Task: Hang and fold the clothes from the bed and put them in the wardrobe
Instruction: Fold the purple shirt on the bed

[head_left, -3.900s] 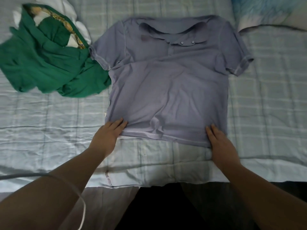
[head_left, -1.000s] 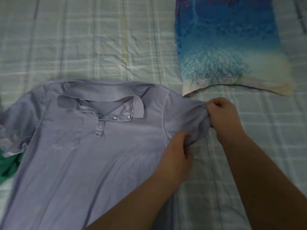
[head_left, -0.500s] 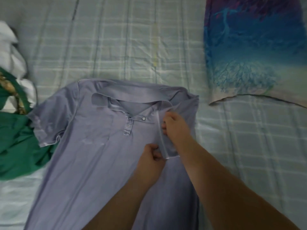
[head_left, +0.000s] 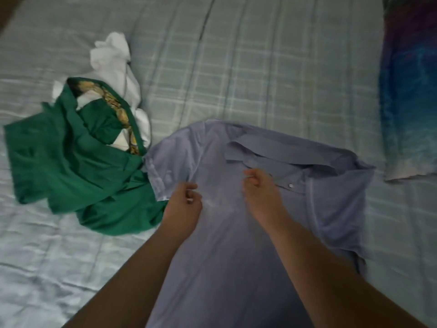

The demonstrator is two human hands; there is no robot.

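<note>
Both hands have crossed from the shirt's R side, where they were tucking a sleeve 0.5 s ago, to its L side (sides as the person sees them). Lavender polo shirt (head_left: 236, 245) lies face up on the bed (head_left: 260, 67), collar away from the viewer, hem out of frame at the bottom. R sleeve (head_left: 338, 204) now lies folded in over the body, so that half of the fold looks done. L sleeve (head_left: 160, 176) is spread flat, touching the green garment (head_left: 71, 171).

Left hand (head_left: 183, 202) sits just beside the L armpit seam, fingers curled w/ thumb against them. Right hand (head_left: 259, 185) is over the chest near the placket, fingers curled too. Frame is blurred, so can't tell whether either hand pinches cloth. Likely next: fold the L sleeve in to match.

Count:
- 1 polo shirt, 1 btn (head_left: 290, 185) showing
- 1 crumpled green garment w/ gold trim
- 1 white garment (head_left: 118, 60), partly under the green one
- 1 blue-purple pillow (head_left: 409, 91) at far R
- 2 hands
</note>
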